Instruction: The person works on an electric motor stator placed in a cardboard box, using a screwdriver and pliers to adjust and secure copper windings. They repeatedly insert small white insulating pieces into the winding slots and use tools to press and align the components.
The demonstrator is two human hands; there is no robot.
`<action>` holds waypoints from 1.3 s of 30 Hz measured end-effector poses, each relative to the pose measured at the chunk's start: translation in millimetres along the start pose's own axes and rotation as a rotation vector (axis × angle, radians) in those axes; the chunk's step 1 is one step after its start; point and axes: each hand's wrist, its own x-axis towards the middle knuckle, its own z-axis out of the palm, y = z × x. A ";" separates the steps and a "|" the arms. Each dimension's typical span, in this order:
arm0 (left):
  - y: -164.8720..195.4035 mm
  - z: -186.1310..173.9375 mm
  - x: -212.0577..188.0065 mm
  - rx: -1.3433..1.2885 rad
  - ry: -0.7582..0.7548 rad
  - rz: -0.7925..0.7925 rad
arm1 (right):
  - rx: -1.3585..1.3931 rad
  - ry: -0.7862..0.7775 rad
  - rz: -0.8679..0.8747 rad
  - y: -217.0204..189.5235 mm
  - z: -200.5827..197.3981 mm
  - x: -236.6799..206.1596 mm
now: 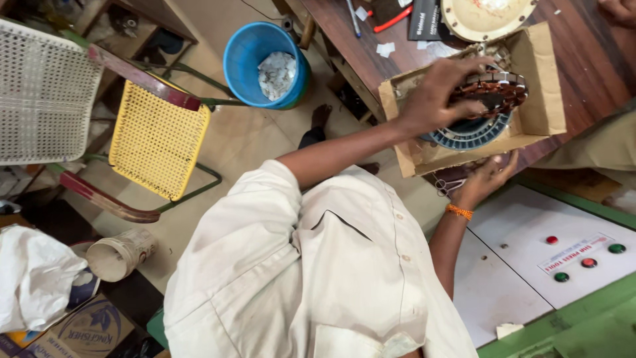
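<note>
An open brown cardboard box point(538, 99) sits on the table; a white label strip point(575, 252) lies between the buttons.

Dark wooden table point(583, 59), open cardboard box point(540, 99), round cream plate point(483, 16), red-handled tool point(392, 20)

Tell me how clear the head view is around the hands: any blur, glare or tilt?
Head view: sharply tilted, wide-angle bend at the edges; even soft daylight, no harsh glare; left hand slightly motion-blurred on the copper-wound stator in the cardboard box; right hand under the box, partly shadowed.
</note>
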 end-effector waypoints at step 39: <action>-142.4 -153.8 -9.6 0.758 -0.624 0.017 | -0.419 0.275 0.185 -55.5 27.0 -88.8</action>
